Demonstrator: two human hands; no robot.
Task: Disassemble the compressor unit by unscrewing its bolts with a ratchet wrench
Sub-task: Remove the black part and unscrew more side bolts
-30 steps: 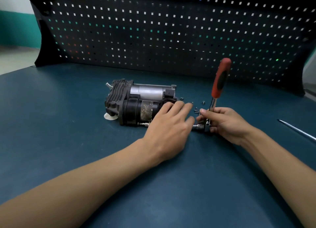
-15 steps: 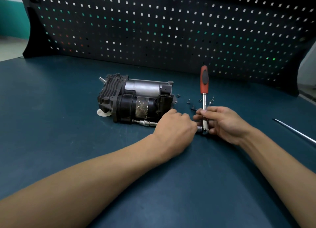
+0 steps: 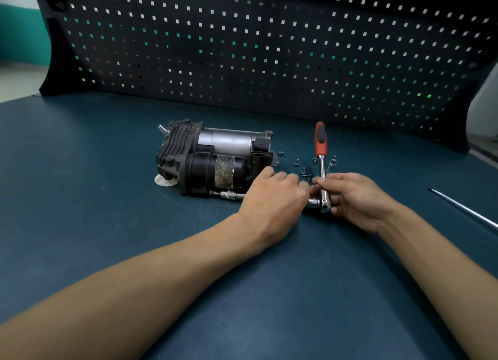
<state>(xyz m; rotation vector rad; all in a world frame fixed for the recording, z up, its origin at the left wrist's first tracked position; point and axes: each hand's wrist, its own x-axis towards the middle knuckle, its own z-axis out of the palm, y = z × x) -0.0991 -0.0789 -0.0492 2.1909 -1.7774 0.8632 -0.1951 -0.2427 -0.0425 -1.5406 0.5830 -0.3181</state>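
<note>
Change: left hand (image 3: 272,195) has lifted off the end of the compressor unit (image 3: 215,162) and curled in at the wrench head, and the red handle (image 3: 320,141) has swung from a rightward lean to point straight at the back edge.
Right hand: right hand (image 3: 358,198) is wrapped round the ratchet wrench (image 3: 322,181) low on its shaft, with the thumb on top and the fingers behind the head.
Left hand: knuckles are bent and the fingertips reach the chrome socket (image 3: 314,203) on the wrench head. Its own back hides the grip, so I cannot tell whether it pinches the socket or something in it.
Bolts: loose bolts (image 3: 304,172) lie scattered on the worktop (image 3: 107,224) just beyond both hands, so part of the unscrewing looks done.
Compressor unit: it lies on its side, mid-worktop toward the back edge, just left of the left hand and free of the wrench.
Further out: a thin metal rod (image 3: 463,211) lies toward the right edge, and a pegboard (image 3: 269,49) stands along the back.
Risk: a socket seated only halfway would probably slip and round off the next bolt head. With no hand on the unit, it may roll under torque. The handle could also sweep the loose bolts away.
</note>
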